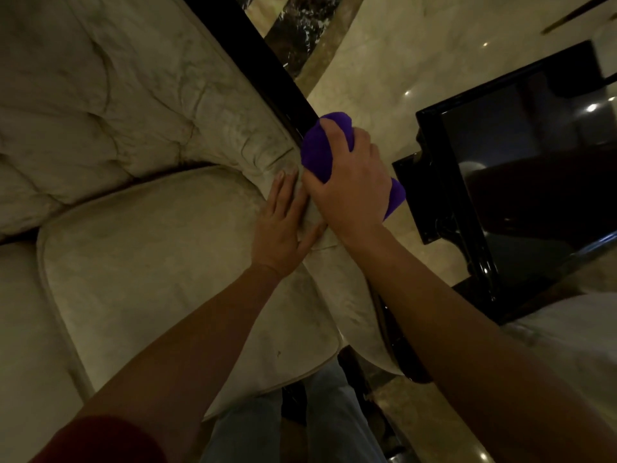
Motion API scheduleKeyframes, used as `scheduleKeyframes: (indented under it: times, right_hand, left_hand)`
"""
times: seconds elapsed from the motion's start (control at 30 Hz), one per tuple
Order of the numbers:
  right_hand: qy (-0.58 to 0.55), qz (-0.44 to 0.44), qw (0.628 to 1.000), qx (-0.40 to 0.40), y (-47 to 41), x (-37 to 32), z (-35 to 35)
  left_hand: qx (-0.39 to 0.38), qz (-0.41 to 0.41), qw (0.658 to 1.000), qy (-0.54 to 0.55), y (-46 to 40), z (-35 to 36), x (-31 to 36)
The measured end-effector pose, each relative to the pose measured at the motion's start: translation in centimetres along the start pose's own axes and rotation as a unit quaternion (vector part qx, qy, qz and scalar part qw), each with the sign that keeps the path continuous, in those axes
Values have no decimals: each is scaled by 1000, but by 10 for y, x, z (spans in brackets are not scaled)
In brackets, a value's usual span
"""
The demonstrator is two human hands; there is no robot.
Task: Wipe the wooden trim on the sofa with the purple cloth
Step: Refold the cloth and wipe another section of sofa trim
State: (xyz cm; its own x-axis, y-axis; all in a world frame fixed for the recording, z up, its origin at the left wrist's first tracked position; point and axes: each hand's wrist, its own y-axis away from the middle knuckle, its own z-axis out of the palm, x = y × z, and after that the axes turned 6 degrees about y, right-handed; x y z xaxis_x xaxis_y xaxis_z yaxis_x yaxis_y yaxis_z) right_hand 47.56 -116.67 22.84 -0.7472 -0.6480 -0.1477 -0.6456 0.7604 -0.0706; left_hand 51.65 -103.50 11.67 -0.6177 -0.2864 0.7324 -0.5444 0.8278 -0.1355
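The beige tufted sofa [140, 202] fills the left of the view. Its dark wooden trim [267, 71] runs diagonally along the outer edge of the armrest, from the top centre down toward the middle. My right hand [350, 188] is shut on the bunched purple cloth [317, 152] and presses it against the trim where the armrest curves. A tail of the cloth sticks out behind that hand. My left hand [283, 225] lies flat with fingers spread on the padded armrest, just left of the right hand, holding nothing.
A glossy black side table [447, 195] stands close to the right of the armrest. Polished marble floor [384, 61] with a dark inlay shows beyond the trim. My legs in light trousers [300, 426] are at the bottom, against the seat cushion's front edge.
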Motion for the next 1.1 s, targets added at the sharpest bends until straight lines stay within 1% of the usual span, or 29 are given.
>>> scheduleKeyframes:
  times: [0.13,0.23,0.33,0.4,0.57,0.7,0.77,0.83,0.87,0.93,1.03,1.1]
  right_hand:
    - [3,-19,1000,-13,-27,-17,3]
    - [5,-37,999,-3,-52,-34,7]
    - [21,-59,998,12,-76,-52,12]
    - [27,-71,997,12,-88,-62,16]
    - [-2,-92,995,23,-115,-79,19]
    - [-29,-106,994,18,-128,-85,19]
    - [-32,-111,993,12,-131,-85,19]
    - [-35,-108,993,7,-132,-84,19]
    - [-35,-108,994,7,-132,-84,19]
    - [-38,-109,993,9,-132,-84,20]
    - [-51,-112,992,10,-131,-83,22]
    - [-56,-109,992,6,-132,-83,23]
  left_hand:
    - [2,15,1000,5,0,-2,-9]
    - [2,15,1000,15,-1,-1,-11]
    - [-17,11,1000,8,-2,2,-15]
    - [-17,21,1000,8,-3,2,-17]
    - [-28,41,998,36,-3,-3,-20]
    - [-69,35,996,47,-4,-20,-20]
    - [-90,46,994,31,-9,-35,-20]
    - [-91,65,993,33,-18,-54,-19]
    - [-72,68,994,37,-25,-66,-19]
    - [5,43,999,21,-43,-96,-23]
    - [125,-6,990,-69,-84,-153,-36]
    - [172,-23,976,-131,-117,-183,-50]
